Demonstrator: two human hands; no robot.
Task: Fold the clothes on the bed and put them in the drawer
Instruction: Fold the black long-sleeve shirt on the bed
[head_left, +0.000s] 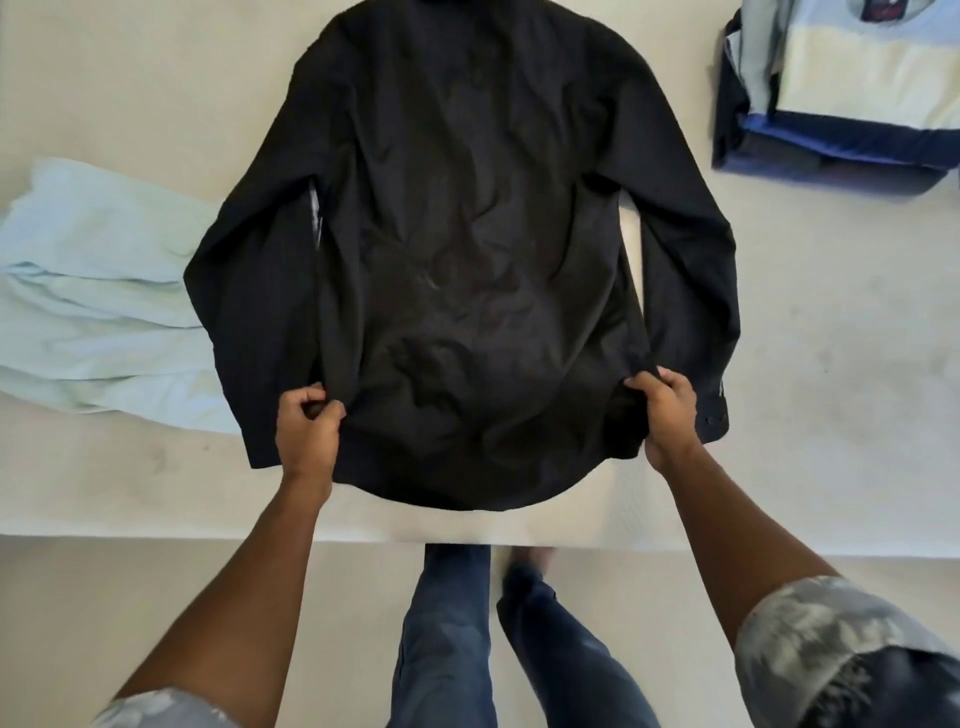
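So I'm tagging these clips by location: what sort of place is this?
Probably a bedroom: a black shirt lies spread on a pale bed, a stack of folded clothes sits at the far right, and a light blue garment lies at the left.

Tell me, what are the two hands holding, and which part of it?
Both hold the black shirt lying on the bed. The left hand and right hand each pinch its side edge, near the bottom hem.
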